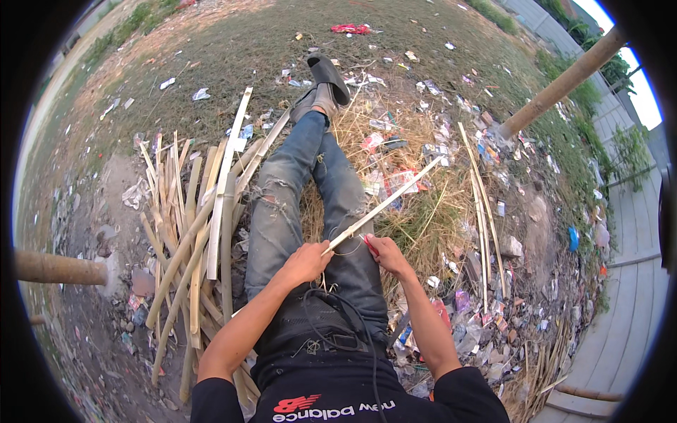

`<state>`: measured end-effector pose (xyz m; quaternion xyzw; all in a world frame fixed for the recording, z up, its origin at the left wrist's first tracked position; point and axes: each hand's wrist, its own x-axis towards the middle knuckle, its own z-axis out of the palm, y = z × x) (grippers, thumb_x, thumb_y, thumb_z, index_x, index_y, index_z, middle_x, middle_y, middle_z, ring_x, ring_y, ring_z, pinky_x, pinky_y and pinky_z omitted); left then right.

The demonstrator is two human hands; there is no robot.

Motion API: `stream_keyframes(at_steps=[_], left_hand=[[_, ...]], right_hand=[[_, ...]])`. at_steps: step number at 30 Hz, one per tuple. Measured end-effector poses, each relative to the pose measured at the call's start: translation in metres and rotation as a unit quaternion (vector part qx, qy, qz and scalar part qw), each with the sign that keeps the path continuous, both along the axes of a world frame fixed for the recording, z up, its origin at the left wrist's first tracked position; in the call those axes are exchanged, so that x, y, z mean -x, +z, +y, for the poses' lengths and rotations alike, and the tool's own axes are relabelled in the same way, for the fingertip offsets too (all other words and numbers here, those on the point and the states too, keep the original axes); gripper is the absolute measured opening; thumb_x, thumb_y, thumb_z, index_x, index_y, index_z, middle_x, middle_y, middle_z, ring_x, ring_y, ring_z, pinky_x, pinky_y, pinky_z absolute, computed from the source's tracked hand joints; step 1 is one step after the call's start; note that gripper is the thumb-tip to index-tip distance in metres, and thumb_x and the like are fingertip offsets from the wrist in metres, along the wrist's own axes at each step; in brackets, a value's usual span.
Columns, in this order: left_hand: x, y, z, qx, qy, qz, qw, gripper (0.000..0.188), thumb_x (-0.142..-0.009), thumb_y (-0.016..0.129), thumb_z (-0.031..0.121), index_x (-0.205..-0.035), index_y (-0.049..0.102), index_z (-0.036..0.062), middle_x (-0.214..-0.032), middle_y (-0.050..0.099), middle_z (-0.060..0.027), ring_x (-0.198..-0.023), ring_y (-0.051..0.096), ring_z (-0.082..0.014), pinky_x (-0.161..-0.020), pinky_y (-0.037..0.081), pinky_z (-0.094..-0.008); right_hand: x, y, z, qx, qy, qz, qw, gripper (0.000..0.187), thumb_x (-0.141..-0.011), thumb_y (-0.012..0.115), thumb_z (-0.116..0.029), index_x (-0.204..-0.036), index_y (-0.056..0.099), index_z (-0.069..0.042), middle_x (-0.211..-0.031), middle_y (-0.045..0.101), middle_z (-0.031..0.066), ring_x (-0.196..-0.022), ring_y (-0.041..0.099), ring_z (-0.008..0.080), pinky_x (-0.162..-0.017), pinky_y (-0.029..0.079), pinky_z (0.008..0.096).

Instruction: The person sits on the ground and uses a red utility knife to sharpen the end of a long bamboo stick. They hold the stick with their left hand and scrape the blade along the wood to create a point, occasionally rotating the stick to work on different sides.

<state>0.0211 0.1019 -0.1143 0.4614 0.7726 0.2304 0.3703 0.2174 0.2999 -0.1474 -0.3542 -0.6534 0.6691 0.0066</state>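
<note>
A long pale split bamboo strip [396, 197] slants across my outstretched legs, its far end up to the right. My left hand [307, 262] is closed around its near end, over my lap. Close by on the right, my right hand [389, 254] is closed on a small red-handled tool [370, 244]; its working end is too small to make out. Between the hands, a thin pale curl [347, 248] loops beside the strip. Jeans [285, 211], torn at the knee, lie under both hands.
To my left lies a heap of bamboo pieces [185, 243], with a pale flat strip [227, 183] on top. Several thin strips [482, 218] lie at my right. Litter and dry grass [427, 225] surround my legs. Bamboo poles [564, 83] stand at either side; a grey wall [627, 261] runs along the right.
</note>
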Motion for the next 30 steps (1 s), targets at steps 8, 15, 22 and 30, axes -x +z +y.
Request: stream_keyframes(at_steps=[8, 15, 22, 30], left_hand=[[-0.008, 0.011, -0.005, 0.006, 0.018, 0.045, 0.999, 0.031, -0.105, 0.061, 0.03, -0.124, 0.062, 0.0052, -0.098, 0.073, -0.0278, -0.098, 0.069, -0.0511, -0.085, 0.054, -0.0609], [-0.011, 0.007, -0.005, -0.001, 0.017, 0.066, 0.998, 0.029, -0.105, 0.06, 0.03, -0.123, 0.061, 0.0064, -0.097, 0.073, -0.027, -0.096, 0.069, -0.052, -0.082, 0.054, -0.0622], [-0.001, 0.016, -0.001, 0.04, 0.001, 0.025, 0.999, 0.03, -0.105, 0.059, 0.031, -0.123, 0.062, 0.0064, -0.103, 0.073, -0.0281, -0.103, 0.069, -0.0508, -0.089, 0.054, -0.0613], [0.008, 0.012, -0.004, -0.001, 0.003, -0.044, 0.999, 0.034, -0.105, 0.061, 0.036, -0.115, 0.064, 0.0042, -0.098, 0.072, -0.0274, -0.102, 0.068, -0.0502, -0.087, 0.052, -0.0582]], right_hand=[[0.026, 0.036, -0.02, -0.199, -0.072, -0.017, 0.977, 0.047, -0.099, 0.075, -0.044, -0.078, 0.066, -0.002, -0.062, 0.052, -0.0032, -0.057, 0.045, 0.0099, -0.055, 0.038, 0.0337], [0.044, 0.037, -0.023, -0.196, -0.004, -0.03, 0.98, 0.027, -0.094, 0.081, -0.027, -0.086, 0.075, -0.002, -0.064, 0.055, -0.0044, -0.06, 0.046, 0.0077, -0.056, 0.038, 0.0324], [0.021, 0.042, -0.003, -0.108, -0.075, 0.039, 0.991, 0.025, -0.092, 0.083, -0.026, -0.085, 0.075, -0.003, -0.066, 0.056, -0.0064, -0.061, 0.046, 0.0052, -0.057, 0.036, 0.0279], [-0.045, 0.054, 0.081, -0.355, -0.333, -0.1, 0.868, 0.039, -0.099, 0.074, -0.04, -0.093, 0.072, -0.001, -0.074, 0.065, 0.0063, -0.067, 0.056, 0.0166, -0.067, 0.047, 0.0368]])
